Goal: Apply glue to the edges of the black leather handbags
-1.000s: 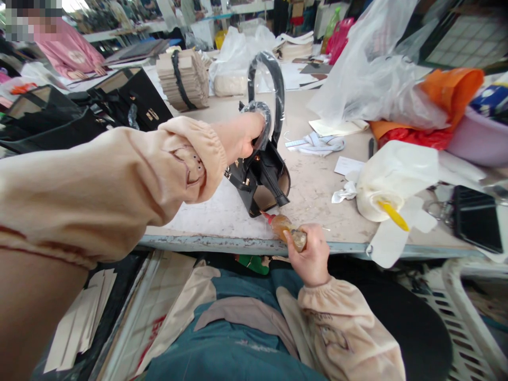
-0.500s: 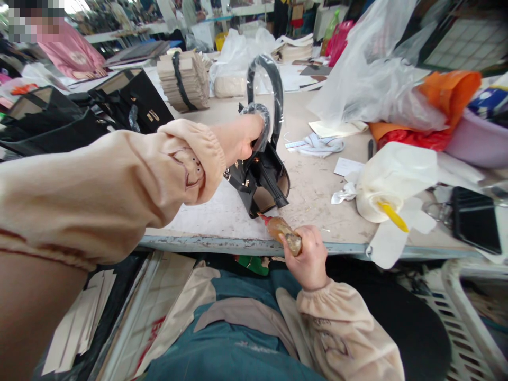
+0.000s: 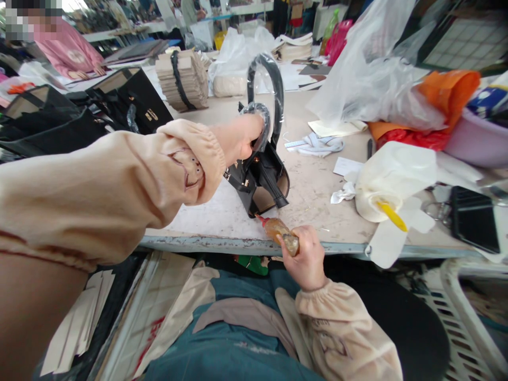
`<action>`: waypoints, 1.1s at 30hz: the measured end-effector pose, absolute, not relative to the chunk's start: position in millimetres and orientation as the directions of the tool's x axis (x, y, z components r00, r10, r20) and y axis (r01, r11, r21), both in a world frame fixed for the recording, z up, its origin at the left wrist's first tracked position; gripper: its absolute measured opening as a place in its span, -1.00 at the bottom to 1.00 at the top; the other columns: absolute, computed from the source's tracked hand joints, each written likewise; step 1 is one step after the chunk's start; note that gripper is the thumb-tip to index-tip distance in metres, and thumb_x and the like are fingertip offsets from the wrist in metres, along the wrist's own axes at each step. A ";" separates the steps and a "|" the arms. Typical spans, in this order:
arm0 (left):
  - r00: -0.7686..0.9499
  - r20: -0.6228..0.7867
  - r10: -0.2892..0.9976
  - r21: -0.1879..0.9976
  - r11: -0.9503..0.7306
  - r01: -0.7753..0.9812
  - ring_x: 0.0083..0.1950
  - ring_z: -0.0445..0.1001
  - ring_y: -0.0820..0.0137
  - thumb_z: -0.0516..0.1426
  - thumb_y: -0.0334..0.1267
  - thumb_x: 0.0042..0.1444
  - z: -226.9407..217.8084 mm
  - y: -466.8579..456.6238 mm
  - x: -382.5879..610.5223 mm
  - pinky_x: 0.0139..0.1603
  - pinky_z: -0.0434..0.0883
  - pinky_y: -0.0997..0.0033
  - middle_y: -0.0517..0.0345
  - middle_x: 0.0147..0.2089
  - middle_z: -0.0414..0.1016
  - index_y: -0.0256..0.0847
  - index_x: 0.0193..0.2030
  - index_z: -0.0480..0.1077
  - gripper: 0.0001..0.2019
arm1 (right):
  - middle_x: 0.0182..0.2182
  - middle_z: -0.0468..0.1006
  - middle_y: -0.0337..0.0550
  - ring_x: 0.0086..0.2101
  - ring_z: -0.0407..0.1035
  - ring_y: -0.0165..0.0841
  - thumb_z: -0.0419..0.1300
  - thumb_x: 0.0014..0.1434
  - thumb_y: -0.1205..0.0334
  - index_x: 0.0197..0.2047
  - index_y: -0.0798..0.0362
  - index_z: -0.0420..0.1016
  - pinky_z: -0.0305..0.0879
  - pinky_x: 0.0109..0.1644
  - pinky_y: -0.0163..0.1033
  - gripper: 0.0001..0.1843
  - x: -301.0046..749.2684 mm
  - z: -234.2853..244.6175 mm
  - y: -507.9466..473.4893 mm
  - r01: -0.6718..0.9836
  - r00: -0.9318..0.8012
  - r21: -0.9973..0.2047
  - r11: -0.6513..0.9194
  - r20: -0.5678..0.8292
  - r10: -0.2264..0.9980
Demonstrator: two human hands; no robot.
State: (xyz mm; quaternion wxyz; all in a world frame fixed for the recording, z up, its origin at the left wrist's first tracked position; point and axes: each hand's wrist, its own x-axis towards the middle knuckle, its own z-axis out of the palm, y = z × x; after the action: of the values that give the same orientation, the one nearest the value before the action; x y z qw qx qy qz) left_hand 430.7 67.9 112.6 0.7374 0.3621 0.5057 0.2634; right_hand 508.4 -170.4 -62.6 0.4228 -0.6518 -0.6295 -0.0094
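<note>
Black boxy handbag (image 3: 262, 185), mid-frame: I've got the left hand (image 3: 240, 138) gripping it beside a plastic-wrapped black handle (image 3: 277, 90), right hand (image 3: 305, 257) clutching an amber, red-nosed bottle (image 3: 277, 231). I'd squeeze gently.

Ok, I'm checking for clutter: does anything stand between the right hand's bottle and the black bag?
Nothing visible does: the red tip of the bottle is right at the near end of the bag; whether they touch is unclear.

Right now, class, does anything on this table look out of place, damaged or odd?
Yes: a white cut-out piece juts past the front edge of the table, unsupported there. That edge's coating looks chipped, and a crumpled white scrap lies beside the white plastic container.
</note>
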 end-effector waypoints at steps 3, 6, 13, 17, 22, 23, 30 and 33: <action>0.370 -0.509 0.777 0.842 0.538 0.029 -0.46 0.49 0.33 0.03 -0.40 0.23 112.6 66.4 431.8 -0.30 0.52 0.34 0.17 -0.67 0.37 -0.32 -0.29 0.42 -0.85 | -0.30 0.40 -0.12 -0.32 0.35 -0.26 0.18 0.10 0.32 -0.16 0.00 0.30 0.33 -0.32 -0.21 -0.79 508.8 -63.3 -168.9 0.844 0.197 -0.517 0.139 0.542 0.817; 0.344 -0.494 0.799 0.861 0.505 0.063 -0.45 0.47 0.34 -0.05 -0.43 0.27 115.3 63.2 431.2 -0.29 0.51 0.33 0.17 -0.70 0.34 -0.30 -0.27 0.42 -0.78 | -0.30 0.39 -0.11 -0.31 0.35 -0.25 0.18 0.10 0.31 -0.17 0.01 0.30 0.33 -0.32 -0.20 -0.80 513.8 -60.8 -168.1 0.858 0.234 -0.503 0.108 0.568 0.789; 0.393 -0.496 0.774 0.861 0.498 0.106 -0.41 0.49 0.31 -0.10 -0.43 0.29 115.5 65.5 430.5 -0.34 0.47 0.40 0.14 -0.76 0.27 -0.30 -0.23 0.44 -0.72 | -0.31 0.39 -0.12 -0.31 0.36 -0.26 0.18 0.09 0.33 -0.19 0.01 0.31 0.34 -0.32 -0.22 -0.81 504.9 -53.9 -169.6 0.831 0.199 -0.534 0.156 0.548 0.813; 0.348 -0.491 0.799 0.868 0.482 0.119 -0.42 0.50 0.30 -0.15 -0.38 0.32 115.6 65.8 429.8 -0.33 0.50 0.35 0.14 -0.74 0.31 -0.30 -0.20 0.43 -0.68 | -0.29 0.40 -0.11 -0.34 0.37 -0.27 0.16 0.10 0.34 -0.17 0.01 0.34 0.32 -0.37 -0.24 -0.81 500.6 -53.0 -169.9 0.849 0.192 -0.514 0.124 0.518 0.834; 0.349 -0.516 0.782 0.854 0.503 0.136 -0.38 0.51 0.27 -0.18 -0.34 0.34 120.0 62.5 428.7 -0.32 0.51 0.32 0.11 -0.74 0.34 -0.26 -0.12 0.42 -0.65 | -0.28 0.41 -0.11 -0.36 0.38 -0.27 0.17 0.08 0.34 -0.16 0.00 0.34 0.32 -0.40 -0.25 -0.78 510.9 -53.9 -170.2 0.883 0.203 -0.459 0.097 0.559 0.804; 0.356 -0.515 0.780 0.854 0.505 0.128 -0.38 0.51 0.27 -0.19 -0.32 0.34 120.8 62.0 428.7 -0.33 0.51 0.33 0.10 -0.73 0.34 -0.25 -0.10 0.42 -0.64 | -0.29 0.41 -0.11 -0.36 0.38 -0.27 0.17 0.08 0.34 -0.16 0.00 0.34 0.32 -0.39 -0.25 -0.78 513.4 -54.2 -169.9 0.886 0.208 -0.454 0.096 0.573 0.793; 0.346 -0.510 0.788 0.853 0.516 0.083 -0.45 0.49 0.35 -0.15 -0.38 0.33 121.3 61.7 428.8 -0.33 0.53 0.35 0.17 -0.72 0.36 -0.23 -0.10 0.43 -0.68 | -0.28 0.39 -0.10 -0.32 0.37 -0.24 0.18 0.07 0.30 -0.16 0.00 0.32 0.34 -0.34 -0.21 -0.77 530.1 -58.5 -166.2 0.894 0.261 -0.445 0.052 0.611 0.748; 0.343 -0.500 0.795 0.856 0.513 0.059 -0.51 0.47 0.38 -0.08 -0.44 0.27 119.1 62.0 429.5 -0.30 0.54 0.35 0.19 -0.70 0.37 -0.30 -0.15 0.43 -0.74 | -0.28 0.39 -0.09 -0.32 0.36 -0.24 0.17 0.06 0.31 -0.16 0.00 0.32 0.33 -0.34 -0.20 -0.76 534.7 -59.3 -164.9 0.901 0.275 -0.432 0.024 0.616 0.738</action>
State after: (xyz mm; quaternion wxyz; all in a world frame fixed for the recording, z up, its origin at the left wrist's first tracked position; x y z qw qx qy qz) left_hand 429.5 62.0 119.1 0.7046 0.4186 0.5100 0.2613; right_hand 534.7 -164.9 -59.3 0.4004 -0.6909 -0.5933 -0.1020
